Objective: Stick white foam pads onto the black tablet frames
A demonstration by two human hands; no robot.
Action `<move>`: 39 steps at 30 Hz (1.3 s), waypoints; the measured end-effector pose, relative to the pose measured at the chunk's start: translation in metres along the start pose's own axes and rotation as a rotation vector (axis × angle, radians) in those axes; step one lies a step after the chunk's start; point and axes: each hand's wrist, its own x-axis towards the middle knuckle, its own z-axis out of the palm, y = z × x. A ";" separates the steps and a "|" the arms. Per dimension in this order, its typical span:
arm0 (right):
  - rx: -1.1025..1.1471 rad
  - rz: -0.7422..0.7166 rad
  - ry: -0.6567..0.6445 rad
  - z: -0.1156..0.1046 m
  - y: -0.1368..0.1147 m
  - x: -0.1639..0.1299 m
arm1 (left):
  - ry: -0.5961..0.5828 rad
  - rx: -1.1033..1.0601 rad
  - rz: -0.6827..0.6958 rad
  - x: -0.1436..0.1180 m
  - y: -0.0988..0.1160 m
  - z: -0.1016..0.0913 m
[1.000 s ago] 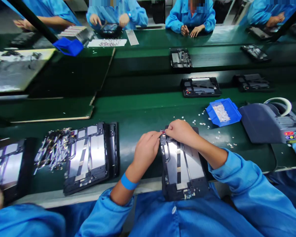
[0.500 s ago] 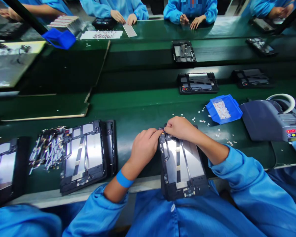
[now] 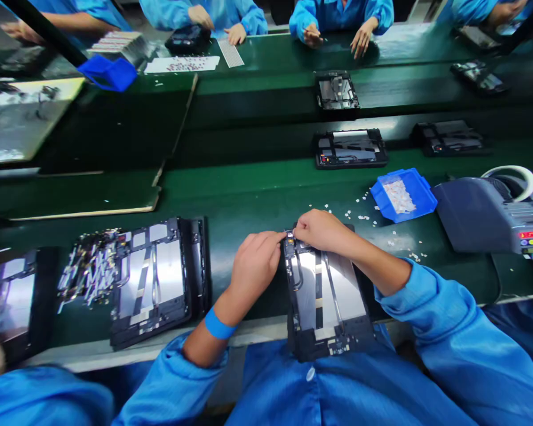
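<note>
An opened tablet (image 3: 337,284) lies in front of me, its silver battery plates and dark flat cables showing, its near end over the table edge against my clothing. At its far left corner, my left hand (image 3: 257,260) is closed, thumb and index fingertip on the edge beside a small orange-marked part. Close by, my right hand (image 3: 322,229) rests on the far end with its fingers pinched together. Whatever is between those right fingers is too small or hidden to make out.
Left of me are stacked opened tablets (image 3: 148,278) and a pile of small flex cables (image 3: 89,266). A blue bin (image 3: 404,195) of small white pieces and a grey dispenser (image 3: 479,213) stand right. Several opened tablets (image 3: 350,148) sit on the line. Co-workers' hands (image 3: 362,36) work opposite.
My left hand has drawn slightly left, baring the tablet's corner; my right hand stays pinched there. Across the line, a co-worker's hands have moved apart. Tablets on the line have shifted slightly.
</note>
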 end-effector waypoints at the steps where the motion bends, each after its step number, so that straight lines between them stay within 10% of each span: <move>1: -0.020 -0.002 -0.012 -0.001 0.000 0.001 | -0.004 0.010 0.011 0.000 0.001 0.000; 11: -0.055 0.001 -0.060 -0.006 -0.005 0.005 | -0.094 0.149 0.067 0.002 0.003 -0.004; 18: 0.018 -0.256 0.213 0.026 0.029 -0.024 | -0.223 0.152 0.008 0.003 0.006 -0.004; 27: -0.390 -0.588 0.255 0.048 0.041 -0.038 | -0.197 -0.404 -0.448 0.018 -0.004 -0.003; 31: -0.153 -0.622 0.252 0.031 0.042 -0.040 | -0.330 -0.502 -0.543 0.042 -0.006 0.001; 39: 0.414 -0.121 0.755 0.008 0.092 -0.157 | -0.517 -0.516 -0.502 0.070 -0.007 0.010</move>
